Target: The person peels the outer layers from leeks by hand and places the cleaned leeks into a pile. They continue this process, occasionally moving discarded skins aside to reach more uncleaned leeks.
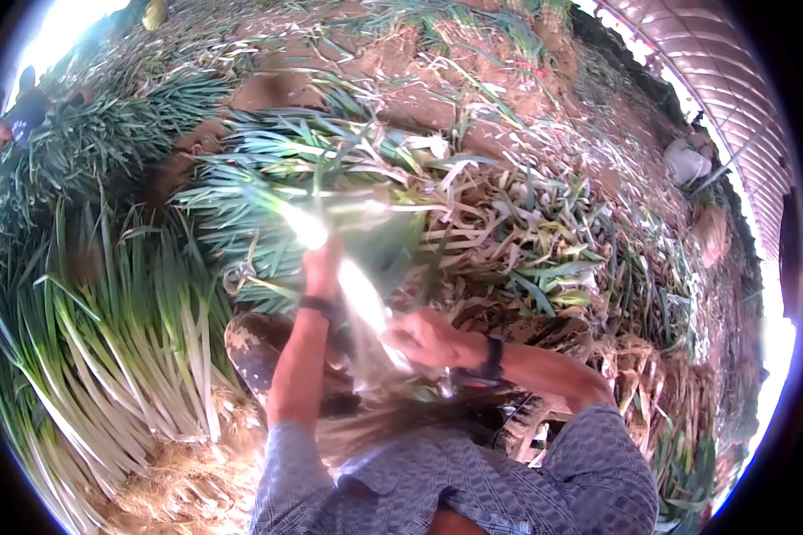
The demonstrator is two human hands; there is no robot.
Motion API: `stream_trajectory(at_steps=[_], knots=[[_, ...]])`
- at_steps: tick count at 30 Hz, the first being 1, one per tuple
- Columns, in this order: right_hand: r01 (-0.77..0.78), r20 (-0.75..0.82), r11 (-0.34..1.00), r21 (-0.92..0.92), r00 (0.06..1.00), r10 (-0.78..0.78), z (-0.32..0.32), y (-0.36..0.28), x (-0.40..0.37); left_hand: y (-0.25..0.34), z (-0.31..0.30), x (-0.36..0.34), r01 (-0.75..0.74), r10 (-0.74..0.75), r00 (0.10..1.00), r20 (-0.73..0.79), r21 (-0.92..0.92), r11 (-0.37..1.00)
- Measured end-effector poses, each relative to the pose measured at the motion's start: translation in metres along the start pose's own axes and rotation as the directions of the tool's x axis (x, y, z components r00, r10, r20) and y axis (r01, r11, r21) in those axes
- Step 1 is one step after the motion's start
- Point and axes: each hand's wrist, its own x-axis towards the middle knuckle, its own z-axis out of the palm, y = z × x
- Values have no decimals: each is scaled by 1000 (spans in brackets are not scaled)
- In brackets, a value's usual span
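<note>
My left hand is closed around the stalk of a large green onion, a wristband on that wrist. The stalk slants across my lap, its bright white part glaring and its green end pointing up and left. Lower down, my right hand has its fingers curled in at the white stalk near the root end; motion blur hides what exactly the fingertips pinch. Beyond my hands lies a pile of green onions with leaves toward the left. Loose peeled leaves are heaped to the right of it.
A thick stack of long green onions with pale roots fills the left side. Another leafy pile lies at the far left, near a partly visible person. Rooted bundles stand at my right. A curved roof rises at upper right.
</note>
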Motion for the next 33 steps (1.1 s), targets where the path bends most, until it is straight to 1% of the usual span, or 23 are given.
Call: stream_trajectory(at_steps=[3,4,7,8,10,11,13,14,15,16,18,19,20,22,23,24,25,26,27,28,29,31,33], knots=[[315,-56,947,55,948,-312,0,-38,-27,-11,-1,-13,-169,170,985,19,-42,985],[63,139,998,27,988,-66,-13,-32,-37,-25,2,-3,-185,189,981,33,-97,978],[138,504,984,111,846,-175,-35,-49,-48,-61,-6,26,-171,183,983,24,-254,952],[156,560,982,104,807,-187,-36,-70,-55,-78,-20,49,-277,278,960,-20,-169,946],[183,667,979,85,719,-192,-35,-112,-73,-46,-11,28,-307,307,951,-28,2,952],[77,483,986,150,864,-142,-43,-99,-81,-27,-6,16,-318,322,946,-32,88,944],[-208,359,951,-229,890,281,-84,-41,-97,-14,2,5,-297,295,952,-79,-19,955],[-11,140,676,-737,976,168,-105,-42,-100,-4,8,-2,-262,252,961,-116,-76,962],[-257,53,515,-818,858,512,-108,-39,-97,-15,-2,11,-219,211,969,-130,-56,974],[-333,86,750,-572,884,459,-115,-22,-97,-40,-14,36,-174,168,976,-137,-33,984],[-442,17,888,-125,894,447,-101,-15,-75,-42,-12,36,-189,187,976,-115,-7,982],[-372,-95,923,-93,927,364,-90,-1,-71,-42,-1,33,-195,179,975,-134,-123,973],[-399,17,899,180,915,403,-81,-12,-60,-44,9,31,-204,170,973,-153,-237,950],[-274,-32,907,321,954,300,-44,-28,-33,-20,31,4,-131,88,981,-175,-247,960],[-211,-77,900,382,963,259,-25,-33,-23,-50,19,37,-183,148,981,-124,-341,922],[-151,-128,880,450,964,232,-4,-37,-14,-48,8,38,-79,75,997,-27,-404,911],[90,-282,654,751,939,195,33,5,-5,-69,-4,67,-76,62,997,-47,-416,906],[109,-274,574,812,939,208,51,2,-3,-52,-2,36,-127,137,990,12,-300,945],[60,-224,543,837,944,241,61,-21,-10,-66,-12,45,-492,492,870,43,-9,871],[49,-207,555,830,952,226,62,-34,-16,-66,-12,50,-220,235,972,-8,-381,898],[59,-205,593,803,961,183,56,-46,-23,-61,-17,41,-336,338,941,8,-76,939],[156,-235,751,642,972,-1,22,-67,-43,-61,-15,41,-315,299,936,-188,-61,947],[300,-231,869,394,947,-222,-15,-79,-59,-76,-27,56,-226,249,950,-187,137,964]])
